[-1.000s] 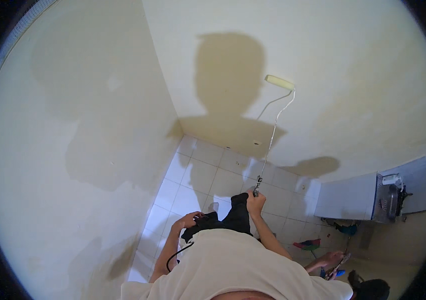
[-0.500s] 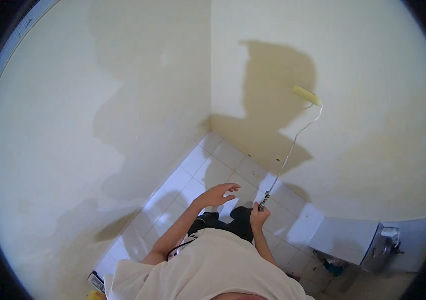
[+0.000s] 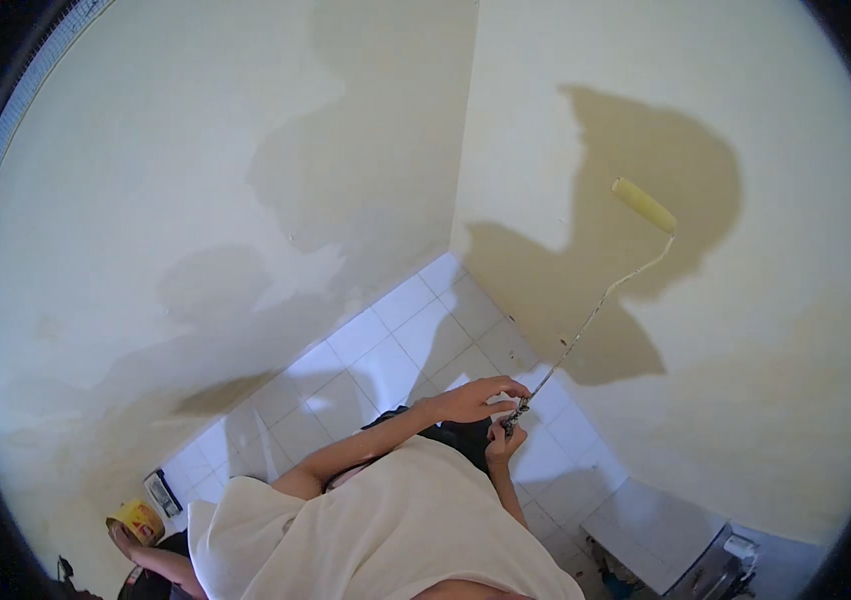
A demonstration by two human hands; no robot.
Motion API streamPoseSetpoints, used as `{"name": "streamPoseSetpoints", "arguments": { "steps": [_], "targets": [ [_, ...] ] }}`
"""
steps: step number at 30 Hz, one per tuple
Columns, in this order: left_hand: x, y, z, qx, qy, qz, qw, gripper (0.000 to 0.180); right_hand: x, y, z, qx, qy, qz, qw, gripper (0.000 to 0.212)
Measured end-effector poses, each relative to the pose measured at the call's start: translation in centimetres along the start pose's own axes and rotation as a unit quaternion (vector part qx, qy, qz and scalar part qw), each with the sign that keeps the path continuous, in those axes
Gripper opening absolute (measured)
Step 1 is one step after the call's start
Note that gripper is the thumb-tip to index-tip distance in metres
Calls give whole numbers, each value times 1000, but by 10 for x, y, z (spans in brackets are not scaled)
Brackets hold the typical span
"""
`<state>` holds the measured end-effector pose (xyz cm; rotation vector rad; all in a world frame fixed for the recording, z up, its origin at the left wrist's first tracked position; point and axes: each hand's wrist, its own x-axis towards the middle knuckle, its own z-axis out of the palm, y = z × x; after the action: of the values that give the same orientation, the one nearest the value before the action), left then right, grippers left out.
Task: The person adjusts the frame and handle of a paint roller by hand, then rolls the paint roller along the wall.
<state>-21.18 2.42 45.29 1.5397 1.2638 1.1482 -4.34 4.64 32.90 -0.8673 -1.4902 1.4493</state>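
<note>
A paint roller with a pale yellow sleeve and a long, bent, paint-spattered wire reaches up and right in front of the wall. Its dark, spattered handle sits in my right hand, whose fingers are wrapped round the lower part. Just above, my left hand comes across from the left to the top of the handle. Its fingers are bent, with thumb and fingertips apart. Whether they touch the handle I cannot tell. The roller sleeve lies over my head's shadow.
Cream walls meet in a corner above a white tiled floor. At lower left another person's hand touches a yellow bucket, beside a grey-white rectangular device. A grey slab with a tap stands at lower right.
My left hand has moved right, from free air to the roller's handle. The roller sleeve has shifted slightly right and down. The bucket and the other person's hand have come into view.
</note>
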Motion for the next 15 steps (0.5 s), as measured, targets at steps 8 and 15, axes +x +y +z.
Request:
{"name": "streamPoseSetpoints", "arguments": {
  "steps": [8, 15],
  "targets": [
    [37, 16, -4, -22, -30, -62, 997, 46, 31, -2, -29, 43, 10, 47, 998, 17],
    [69, 64, -12, 11, -43, -39, 998, 45, 70, -3, -68, -38, 15, -48, 998, 13]
  ]
}}
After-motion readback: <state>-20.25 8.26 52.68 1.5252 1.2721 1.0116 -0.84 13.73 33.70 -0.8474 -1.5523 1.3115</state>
